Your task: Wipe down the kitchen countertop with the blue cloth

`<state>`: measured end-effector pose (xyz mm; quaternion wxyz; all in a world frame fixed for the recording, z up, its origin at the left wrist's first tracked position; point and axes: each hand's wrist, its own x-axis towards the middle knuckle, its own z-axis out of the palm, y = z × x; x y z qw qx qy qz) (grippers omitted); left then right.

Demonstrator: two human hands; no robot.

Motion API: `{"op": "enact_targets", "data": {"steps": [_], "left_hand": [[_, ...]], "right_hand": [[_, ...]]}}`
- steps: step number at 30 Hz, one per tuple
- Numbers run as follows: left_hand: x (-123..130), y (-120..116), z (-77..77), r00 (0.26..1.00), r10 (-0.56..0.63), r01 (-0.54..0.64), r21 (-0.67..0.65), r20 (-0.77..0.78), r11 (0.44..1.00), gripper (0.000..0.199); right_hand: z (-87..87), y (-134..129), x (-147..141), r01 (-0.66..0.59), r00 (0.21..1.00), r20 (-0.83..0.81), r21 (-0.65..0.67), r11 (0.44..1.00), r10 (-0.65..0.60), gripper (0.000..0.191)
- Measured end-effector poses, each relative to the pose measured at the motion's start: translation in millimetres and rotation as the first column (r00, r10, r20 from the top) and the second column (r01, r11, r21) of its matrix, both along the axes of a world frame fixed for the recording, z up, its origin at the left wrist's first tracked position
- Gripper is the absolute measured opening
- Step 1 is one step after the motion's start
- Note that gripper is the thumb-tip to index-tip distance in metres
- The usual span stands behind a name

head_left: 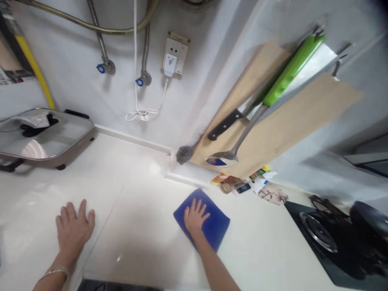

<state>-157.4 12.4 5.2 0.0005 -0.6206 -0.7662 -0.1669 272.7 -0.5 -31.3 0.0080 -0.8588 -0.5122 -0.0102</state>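
A blue cloth lies spread flat on the white countertop, right of the middle. My right hand presses on it with the palm down and the fingers spread, not wrapped around it. To the left, my left hand rests palm down on the bare counter, its fingers stretched out and holding nothing. A bracelet circles the left wrist. The two hands are well apart.
An electric pan with a glass lid stands at the back left. Cutting boards, a green-handled ladle and a knife hang on the right wall above small packets. A black gas stove is at the right.
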Motion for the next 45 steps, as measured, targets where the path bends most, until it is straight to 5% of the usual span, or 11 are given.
{"op": "enact_targets", "data": {"steps": [3,17,26,32,39,45], "left_hand": [[1,-1,-3.5,0.999,0.02,-0.017,0.077,-0.045,0.997,0.061],[-4,1,-18.7,0.998,0.055,-0.055,0.023,-0.02,0.998,0.058],[-2,-1,-22.4,0.998,0.053,-0.056,0.065,0.035,0.996,0.057],[-5,-2,-24.7,0.997,0.048,-0.052,0.057,0.067,0.997,0.053],[-9,-4,-26.3,0.997,0.017,-0.021,0.048,0.081,0.999,0.057],[-9,-4,-26.4,0.995,0.003,-0.01,0.061,0.103,0.998,0.06]], "right_hand": [[5.1,18,-36,-0.117,0.992,-0.042,0.004,0.993,0.117,0.063],[22.3,97,-190,-0.518,0.839,-0.179,0.022,0.855,0.513,0.066],[33.4,77,-281,-0.804,0.575,-0.203,0.036,0.593,0.792,0.065],[40.5,37,-287,-0.897,0.405,-0.237,0.082,0.434,0.883,0.06],[43.5,-17,-269,-0.937,0.275,-0.263,0.143,0.319,0.925,0.059],[40.9,-54,-223,-0.927,0.293,-0.294,0.146,0.346,0.91,0.061]]}}
